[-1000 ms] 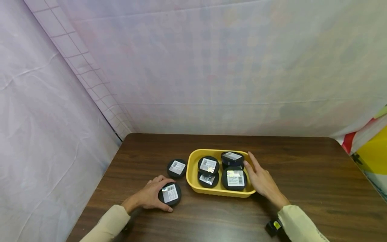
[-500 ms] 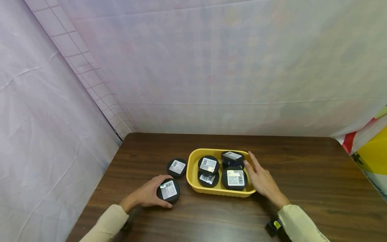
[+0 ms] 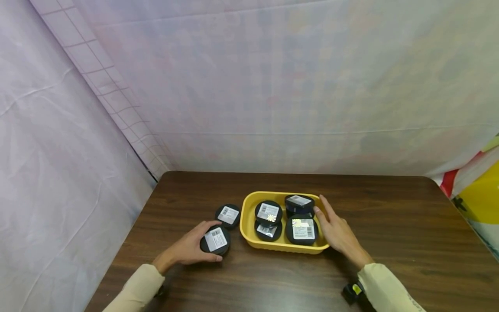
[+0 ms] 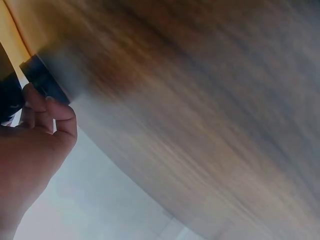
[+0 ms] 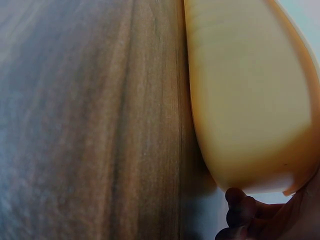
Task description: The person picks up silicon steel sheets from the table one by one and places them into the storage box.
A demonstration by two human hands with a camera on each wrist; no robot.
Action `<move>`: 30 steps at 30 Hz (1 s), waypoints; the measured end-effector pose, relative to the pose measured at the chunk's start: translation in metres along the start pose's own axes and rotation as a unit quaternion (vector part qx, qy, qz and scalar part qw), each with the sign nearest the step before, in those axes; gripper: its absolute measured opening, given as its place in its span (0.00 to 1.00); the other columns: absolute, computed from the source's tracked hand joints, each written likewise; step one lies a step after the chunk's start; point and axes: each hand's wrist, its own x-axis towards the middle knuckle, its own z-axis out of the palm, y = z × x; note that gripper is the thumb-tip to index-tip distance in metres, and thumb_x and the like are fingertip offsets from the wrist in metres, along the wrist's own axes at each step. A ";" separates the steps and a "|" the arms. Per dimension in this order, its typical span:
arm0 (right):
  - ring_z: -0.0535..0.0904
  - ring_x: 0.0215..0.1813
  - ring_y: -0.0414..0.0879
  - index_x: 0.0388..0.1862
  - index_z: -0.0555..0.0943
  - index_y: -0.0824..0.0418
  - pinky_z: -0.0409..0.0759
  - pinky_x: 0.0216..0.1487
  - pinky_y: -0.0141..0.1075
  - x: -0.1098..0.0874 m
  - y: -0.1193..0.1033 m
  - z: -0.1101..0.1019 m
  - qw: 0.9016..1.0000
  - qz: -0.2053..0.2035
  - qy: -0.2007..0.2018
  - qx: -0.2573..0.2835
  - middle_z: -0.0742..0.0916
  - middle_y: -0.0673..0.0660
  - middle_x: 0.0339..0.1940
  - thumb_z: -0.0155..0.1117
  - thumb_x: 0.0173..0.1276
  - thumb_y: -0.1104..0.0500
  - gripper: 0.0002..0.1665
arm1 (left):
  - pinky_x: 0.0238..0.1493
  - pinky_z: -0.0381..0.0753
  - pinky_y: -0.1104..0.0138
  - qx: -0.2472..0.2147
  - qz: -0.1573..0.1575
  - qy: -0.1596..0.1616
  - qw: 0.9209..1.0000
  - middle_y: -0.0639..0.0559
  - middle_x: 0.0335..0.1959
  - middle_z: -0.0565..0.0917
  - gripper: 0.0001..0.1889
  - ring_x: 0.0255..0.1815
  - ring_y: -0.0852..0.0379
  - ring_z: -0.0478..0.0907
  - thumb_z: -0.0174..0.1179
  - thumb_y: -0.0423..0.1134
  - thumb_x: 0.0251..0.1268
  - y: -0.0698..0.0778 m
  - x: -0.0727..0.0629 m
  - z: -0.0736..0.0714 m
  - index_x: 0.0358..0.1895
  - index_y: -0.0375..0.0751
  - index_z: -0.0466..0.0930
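Note:
My left hand [image 3: 195, 245] grips a thick black disc [image 3: 215, 239] with a white barcode label, thumb on the near side and fingers on the far side. Just beyond it lies a second black disc [image 3: 228, 215], partly overlapped by the held one in the head view. Its dark side [image 4: 45, 80] shows close to my fingertips in the left wrist view. My right hand [image 3: 340, 232] holds the right end of a yellow plastic basket [image 5: 250, 100], thumb at the rim and curled fingers against the outside. Several labelled black discs [image 3: 303, 229] lie stacked inside the basket.
The brown wooden table [image 3: 409, 229] meets a pale cloth curtain [image 3: 273, 108] at its back edge and another at the left. Near my right sleeve sits a small black device [image 3: 352, 293] with a yellow spot.
My left hand has moved slightly away from me and a little left with the black disc, toward the loose disc behind it. My right hand and the basket have stayed put.

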 end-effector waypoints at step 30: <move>0.70 0.63 0.78 0.83 0.41 0.46 0.67 0.60 0.68 0.000 0.000 0.001 1.000 -0.001 0.007 0.002 0.70 0.76 0.68 0.28 0.78 0.31 0.41 | 0.51 0.75 0.56 0.018 -0.006 0.046 0.999 0.53 0.56 0.74 0.53 0.51 0.56 0.73 0.73 0.66 0.46 0.015 0.010 -0.015 0.76 0.52 0.60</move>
